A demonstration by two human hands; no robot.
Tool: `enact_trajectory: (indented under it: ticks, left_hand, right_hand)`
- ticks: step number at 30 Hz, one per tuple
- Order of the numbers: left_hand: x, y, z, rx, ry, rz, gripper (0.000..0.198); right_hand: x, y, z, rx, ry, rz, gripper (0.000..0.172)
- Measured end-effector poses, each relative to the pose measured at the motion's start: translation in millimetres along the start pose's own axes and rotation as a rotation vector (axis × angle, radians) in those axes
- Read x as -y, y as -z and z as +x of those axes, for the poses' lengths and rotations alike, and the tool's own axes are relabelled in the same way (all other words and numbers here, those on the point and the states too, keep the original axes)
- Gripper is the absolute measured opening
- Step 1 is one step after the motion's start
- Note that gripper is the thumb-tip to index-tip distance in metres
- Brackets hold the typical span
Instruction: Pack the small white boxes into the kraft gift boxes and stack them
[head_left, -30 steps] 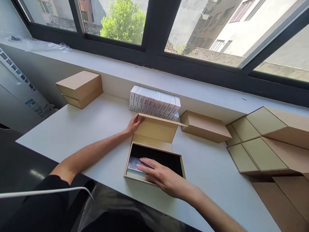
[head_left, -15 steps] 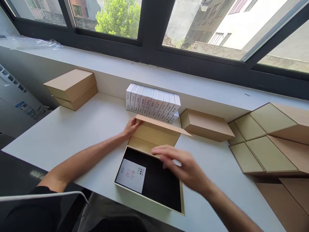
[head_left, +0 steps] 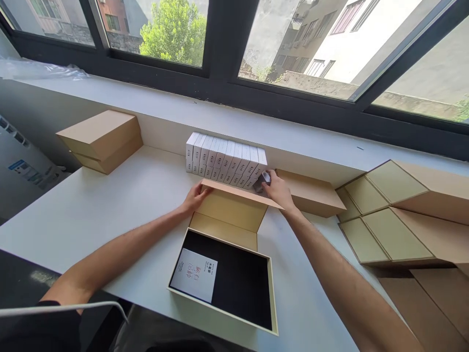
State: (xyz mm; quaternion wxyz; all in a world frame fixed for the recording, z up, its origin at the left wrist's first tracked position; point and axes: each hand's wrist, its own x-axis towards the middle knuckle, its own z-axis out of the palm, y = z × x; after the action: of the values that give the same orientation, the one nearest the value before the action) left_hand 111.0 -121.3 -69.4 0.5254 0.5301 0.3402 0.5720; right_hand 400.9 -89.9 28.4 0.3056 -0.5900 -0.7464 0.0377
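Note:
An open gift box [head_left: 274,298] with a black lining lies in front of me. A flat white printed packet [head_left: 194,275] rests in its left part. My left hand [head_left: 196,198] grips the upper left corner of the raised lid [head_left: 230,205], thumb on the inner side. Beyond the lid stand two rows of small white boxes [head_left: 225,156], one on top of the other. My right hand [head_left: 279,189] reaches past the lid's right end, its fingers closed on a small box [head_left: 263,180] at the stack's right end. That box looks dark grey in shadow, and its far side is hidden.
A closed brown box [head_left: 315,190] lies right of my right hand against the wall. Several brown boxes with pale gold ends [head_left: 381,210] are stacked at the right. Two more brown boxes [head_left: 102,137] sit at the back left. A white cable [head_left: 73,308] crosses the lower left.
My right hand has moved from above the open box, forward over the lid, to the right end of the white stack and closed there. My left hand still holds the lid.

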Motion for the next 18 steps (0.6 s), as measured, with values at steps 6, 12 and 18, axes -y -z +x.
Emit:
enact_trajectory:
  ticks: [6,12,18]
  left_hand:
    - [1.0,-1.1,0.4,0.008,0.020,-0.014,0.052]
    - [-0.8,0.2,0.2,0.007,0.027,-0.039,0.048]
    - [-4.9,3.0,-0.4,-0.020,-0.006,-0.052,0.054]
  right_hand:
    - [0.0,38.4,-11.2,-0.108,-0.204,0.046,0.030]
    - [59.6,113.7,-77.1,-0.334,-0.204,0.367,0.036]
    - [131.8,121.2,-138.7,0.187,-0.055,0.424,0.026]
